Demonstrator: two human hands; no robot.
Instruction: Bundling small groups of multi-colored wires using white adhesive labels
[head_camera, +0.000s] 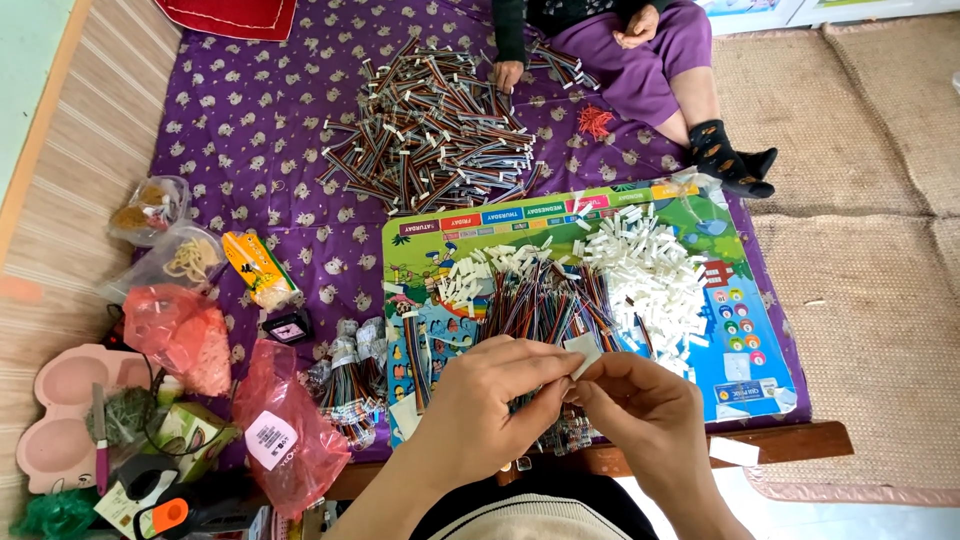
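Pinching a small white plastic connector housing (583, 354) between thumb and fingertips, the person's right hand (640, 410) and left hand (485, 400) meet close together at centre frame, both closed narrow round the piece. Whether a wire end sits in it can't be told; fingers hide that part. The piece is held up just above the near edge of the work surface, prob. so both thumbs can bear on it w/ the supplies right below.

Directly under the hands lies a loose bundle of thin multicoloured wires (545, 300), fanned toward the wearer, ends near the fingers, apparently so one can be drawn w/o reaching. Just beside it, to the right, a heap of small white plastic housings (650, 265) spreads out, touching the wire bundle's edge. Both rest on a bright printed children's board w/ a blue-green cartoon picture (745, 340), which seems to serve as a flat tray that keeps small parts off the cloth.

Beyond it, on a purple patterned cloth (250, 130), sits a bigger pile of brown-and-grey wire sets w/ white ends (435, 130), well apart from the loose stock. A 2nd person in purple trousers sits at the far side, one hand (508, 75) touching that pile.

At left: red plastic bags (290, 420), a clear bag of rubber bands (190, 258), a yellow snack packet (258, 268) and a pink moulded tray (60, 415), all parked off to the side.
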